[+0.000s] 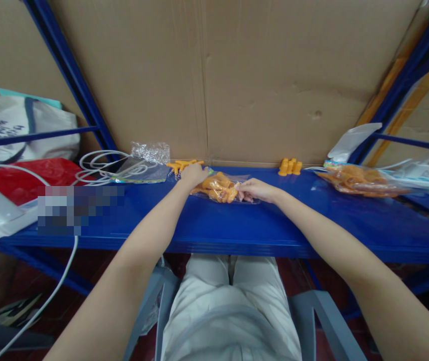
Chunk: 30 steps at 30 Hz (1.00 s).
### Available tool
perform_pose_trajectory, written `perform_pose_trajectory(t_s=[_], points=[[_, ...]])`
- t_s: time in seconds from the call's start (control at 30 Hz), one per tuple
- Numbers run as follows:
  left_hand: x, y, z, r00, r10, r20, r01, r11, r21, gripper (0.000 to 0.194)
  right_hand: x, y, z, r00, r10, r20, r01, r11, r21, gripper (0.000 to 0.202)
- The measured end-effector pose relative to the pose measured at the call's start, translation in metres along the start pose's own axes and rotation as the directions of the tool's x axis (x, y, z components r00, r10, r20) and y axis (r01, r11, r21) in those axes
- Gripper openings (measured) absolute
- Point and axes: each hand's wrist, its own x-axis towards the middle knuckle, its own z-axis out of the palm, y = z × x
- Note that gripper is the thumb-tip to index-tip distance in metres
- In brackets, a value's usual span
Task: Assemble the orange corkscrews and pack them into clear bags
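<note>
A clear plastic bag [245, 179] with orange plastic parts [220, 188] inside lies on the blue shelf top in front of me. My left hand [194, 175] is closed at the bag's upper left end, its fingertips mostly hidden. Just beyond that hand lie several orange-handled corkscrews [180, 164] with metal spirals. With bent fingers, my right hand [256, 190] pinches the bag's right end. Farther right, several short orange cylindrical pieces [289, 166] stand grouped near the cardboard.
Cardboard [244, 80] backs the blue shelf [229, 228]. At left are empty clear bags [141, 169], white cable [99, 163], a red bag [37, 175], a white power strip [11, 215] and a cloth bag [52, 130]. Another bag of orange parts [365, 179] lies right.
</note>
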Motion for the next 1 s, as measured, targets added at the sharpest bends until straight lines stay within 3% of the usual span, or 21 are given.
perform_pose_trajectory(t_s=[0.13,0.43,0.8,1.0], points=[[-0.001,0.002,0.001,1.0,0.016,-0.006,-0.016,1.0,0.025,0.049,-0.001,-0.002,-0.001,1.0,0.013,0.003,-0.012,0.999,-0.03,0.038],[0.005,-0.004,0.004,1.0,0.016,0.001,-0.016,1.0,-0.027,0.046,0.0,0.004,-0.003,1.0,-0.009,-0.016,0.01,0.997,0.072,0.029],[0.002,-0.003,0.004,1.0,0.014,0.009,-0.013,0.998,-0.068,0.044,-0.002,-0.005,0.001,1.0,0.027,-0.012,-0.027,1.0,-0.01,0.027],[-0.003,0.001,0.0,0.998,0.045,0.037,-0.044,0.998,-0.045,0.044,-0.007,-0.008,-0.011,0.999,-0.035,0.029,0.032,0.995,0.098,0.024]])
